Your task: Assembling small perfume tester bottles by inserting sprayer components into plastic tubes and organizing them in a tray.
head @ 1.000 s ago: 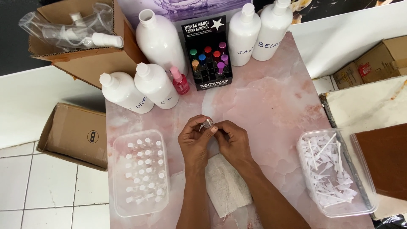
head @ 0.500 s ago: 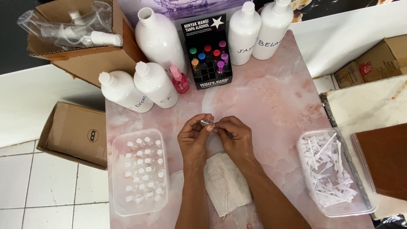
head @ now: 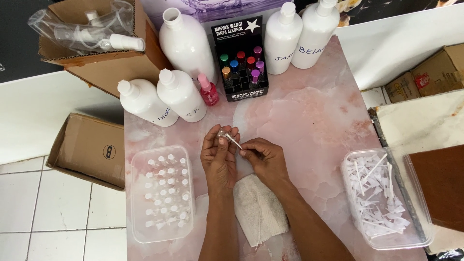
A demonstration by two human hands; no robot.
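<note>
My left hand (head: 218, 159) holds a small clear glass vial (head: 223, 133) at its fingertips over the pink marble table (head: 314, 116). A thin white sprayer tube (head: 234, 141) slants out of the vial's mouth toward my right hand (head: 263, 157), whose fingertips pinch its lower end. Both hands hover just above a folded white cloth (head: 258, 208) lying between my forearms.
A clear tub of several small capped vials (head: 162, 193) sits at the left, a clear tub of white sprayer tubes (head: 382, 195) at the right. Large white bottles (head: 181, 94), a small pink spray bottle (head: 209, 91) and a black display box of coloured roll-ons (head: 240, 60) stand behind. Cardboard boxes (head: 92, 150) lie off the left edge.
My hands have shifted slightly left and forward. The white tube, earlier hidden between the fingers, now shows slanting between the vial and my right fingertips.
</note>
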